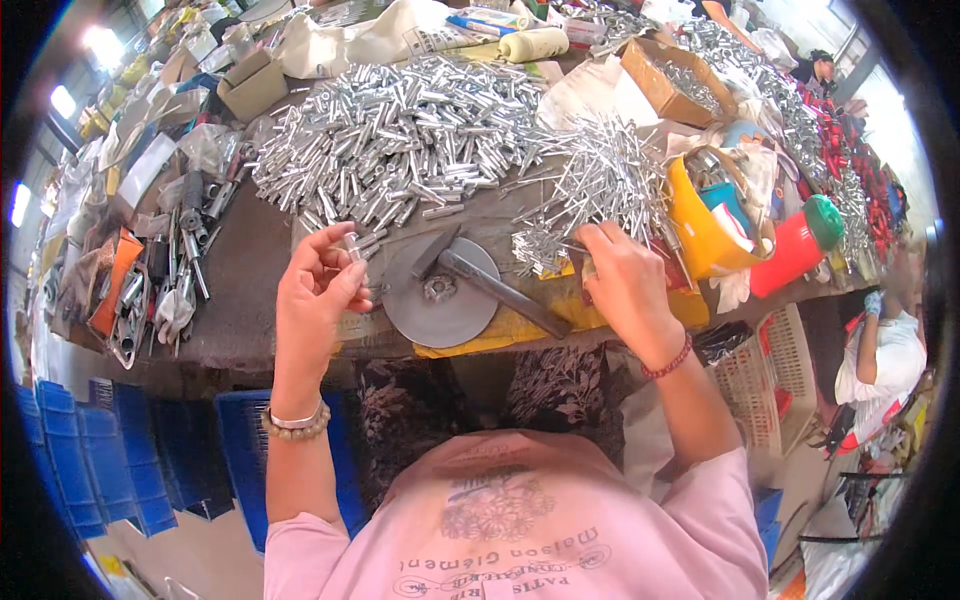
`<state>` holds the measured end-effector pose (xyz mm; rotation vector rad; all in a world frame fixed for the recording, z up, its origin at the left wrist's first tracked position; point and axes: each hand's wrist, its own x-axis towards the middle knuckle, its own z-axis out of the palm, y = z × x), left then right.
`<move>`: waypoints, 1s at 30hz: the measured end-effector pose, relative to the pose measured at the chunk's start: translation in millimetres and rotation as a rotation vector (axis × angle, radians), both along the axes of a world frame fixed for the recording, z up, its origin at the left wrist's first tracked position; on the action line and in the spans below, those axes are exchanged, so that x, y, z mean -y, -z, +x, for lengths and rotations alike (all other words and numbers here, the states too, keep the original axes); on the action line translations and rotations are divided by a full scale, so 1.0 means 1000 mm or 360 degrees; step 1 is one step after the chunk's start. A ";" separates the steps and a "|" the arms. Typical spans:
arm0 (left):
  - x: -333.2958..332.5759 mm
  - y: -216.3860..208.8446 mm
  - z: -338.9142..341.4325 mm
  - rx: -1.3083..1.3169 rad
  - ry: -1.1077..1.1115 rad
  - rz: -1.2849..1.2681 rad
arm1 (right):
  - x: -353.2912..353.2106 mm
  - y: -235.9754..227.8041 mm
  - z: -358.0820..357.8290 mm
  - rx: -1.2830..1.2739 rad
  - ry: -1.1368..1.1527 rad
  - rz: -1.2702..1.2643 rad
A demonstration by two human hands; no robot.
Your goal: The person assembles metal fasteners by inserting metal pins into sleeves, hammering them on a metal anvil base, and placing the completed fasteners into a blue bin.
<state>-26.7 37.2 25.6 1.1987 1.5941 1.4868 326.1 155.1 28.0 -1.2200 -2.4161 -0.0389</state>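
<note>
Pink shirt [520, 520]: nearest my camera, filling the bottom centre of the frame.
Dark surface [245, 270]: spans the middle and upper frame; from my end it looks crowded toward the far side.
Heap of silver tubes [400, 130]: the biggest pile I see, upper centre, short shiny pieces lying every which way.
Heap of thin pins [610, 175]: right of the tubes, slender bright rods in a loose tangle.
Yellow container [700, 245]: right of centre, cut open at the top, beside the pins.
Right hand [625, 280]: right of centre, fingers curled down at the near edge of the pins; I cannot tell whether they have hold of one.
Left hand [318, 285]: left of centre, thumb and forefinger drawn close together, pinching what looks like one tube.
Grey disc [405, 305]: centre, flat and round, between my two hands.
Hammer [505, 292]: lies across the disc, handle toward the lower right.
Step at the heaps: I judge it to be picking up small parts, a tube on one side and a pin on the other.
Next at the pins: I'd say it calls for a light fingertip pinch, singling one out without dragging its neighbours.
Silver tube [353, 246]: left of centre at the left fingertips, short, slim, shiny, tilted; its ends are too small to read.
</note>
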 end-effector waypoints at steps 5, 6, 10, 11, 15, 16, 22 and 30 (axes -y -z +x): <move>0.027 -0.015 0.023 0.0418 0.0185 -0.0284 | -0.002 -0.005 -0.005 -0.0082 -0.0037 -0.0049; 0.031 -0.018 0.030 0.0337 0.0190 -0.0348 | 0.004 -0.008 -0.009 -0.0089 -0.0053 -0.0062; 0.034 0.008 0.047 0.0187 0.0245 -0.0157 | 0.042 -0.023 -0.039 -0.1401 -0.0145 -0.1106; 0.033 0.009 0.047 0.0048 0.0280 -0.0199 | 0.048 -0.021 -0.047 -0.1556 -0.0250 -0.1368; 0.037 0.002 0.043 -0.0338 0.0264 -0.0151 | 0.058 -0.006 -0.065 -0.1335 -0.0438 -0.1241; 0.039 0.000 0.042 -0.0541 0.0238 -0.0107 | 0.059 -0.006 -0.066 -0.0966 -0.0482 -0.0867; 0.038 0.002 0.041 -0.0879 0.0197 -0.0009 | 0.063 -0.007 -0.073 -0.0485 -0.0593 -0.0222; 0.033 -0.002 0.040 -0.0998 0.0260 0.0049 | 0.067 -0.008 -0.085 -0.0284 -0.0557 0.0000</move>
